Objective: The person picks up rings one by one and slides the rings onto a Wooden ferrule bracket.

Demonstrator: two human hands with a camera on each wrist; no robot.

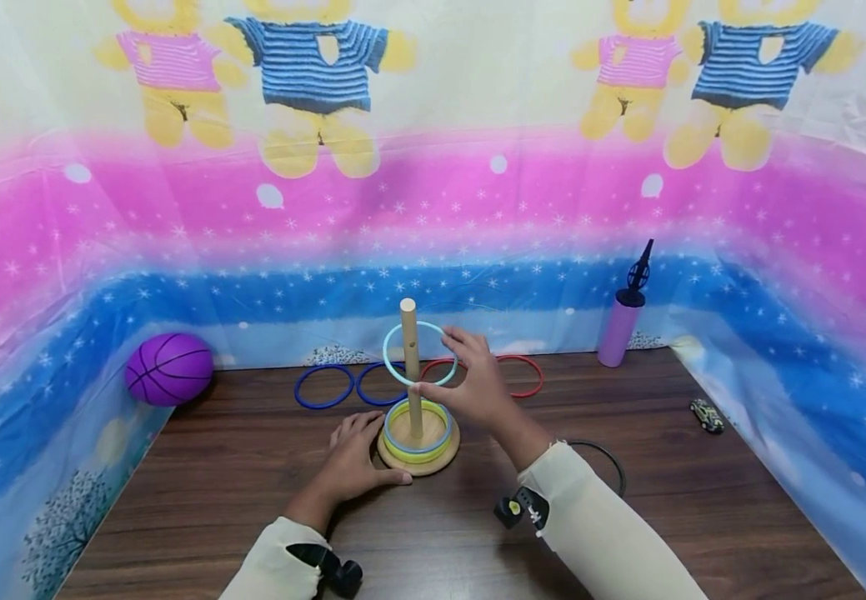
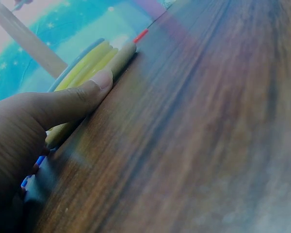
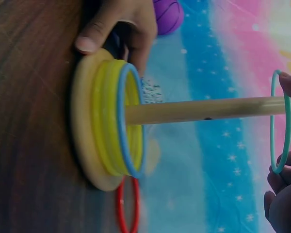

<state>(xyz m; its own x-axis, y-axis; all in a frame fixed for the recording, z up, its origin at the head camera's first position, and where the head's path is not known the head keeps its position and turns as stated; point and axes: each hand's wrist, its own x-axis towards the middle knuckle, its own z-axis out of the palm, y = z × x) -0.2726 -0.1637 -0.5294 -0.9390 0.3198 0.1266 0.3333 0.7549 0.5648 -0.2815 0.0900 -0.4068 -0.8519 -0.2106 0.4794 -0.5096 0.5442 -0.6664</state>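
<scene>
A wooden ring-toss stand has a round base (image 1: 443, 460) and an upright peg (image 1: 408, 321). Yellow rings (image 3: 106, 116) are stacked on the base with a light blue ring (image 3: 121, 126) on top. My left hand (image 1: 353, 461) grips the base at its left side, the thumb (image 2: 94, 90) against the rim; its other fingers are mostly hidden in the left wrist view. Between thumb and fingertips, my right hand (image 1: 478, 387) pinches a turquoise ring (image 1: 386, 354), which encircles the upper peg, well above the stack.
Behind the stand lie two blue rings (image 1: 297, 390) and red rings (image 1: 542, 379). A dark ring (image 1: 616, 467) is partly under the right sleeve. A purple ball (image 1: 170, 369) sits at the left, a purple hand pump (image 1: 620, 329) at back right, a toy car (image 1: 706, 416) at the right edge.
</scene>
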